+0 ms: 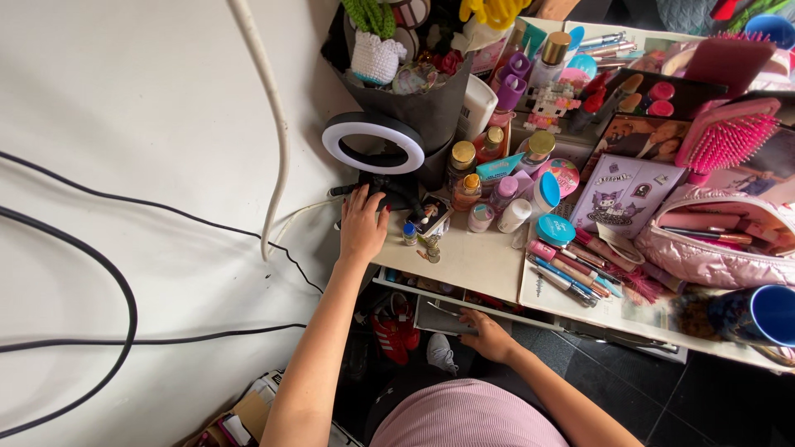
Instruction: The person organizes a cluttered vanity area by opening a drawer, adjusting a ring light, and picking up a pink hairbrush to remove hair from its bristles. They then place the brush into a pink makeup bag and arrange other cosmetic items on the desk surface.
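**Two hands at a crowded tabletop, one on the ring light, one at the drawer**

A pale tabletop (480, 261) runs along a white wall (149, 165), with dark cables (108, 273) trailing across the wall. Most of the surface is buried under bottles, tubes and pens. A quilted pink pouch (712, 248) lies open at the right, with a pink hairbrush (725, 136) above it and a blue mug (758, 314) near the front edge. A dark paper-wrapped bouquet (414, 91) stands at the back corner.

Just in front of it is the ring light (373, 142), its white circle facing up on a black stand. The left hand (363, 223) rests on the black base of that stand at the tabletop's left corner, fingers spread flat, not wrapped around anything.

Below the tabletop a shallow drawer (439, 314) stands pulled out. The right hand (489, 335) lies on its front edge, fingers curled loosely over the lip; whether they truly clasp it I cannot tell.
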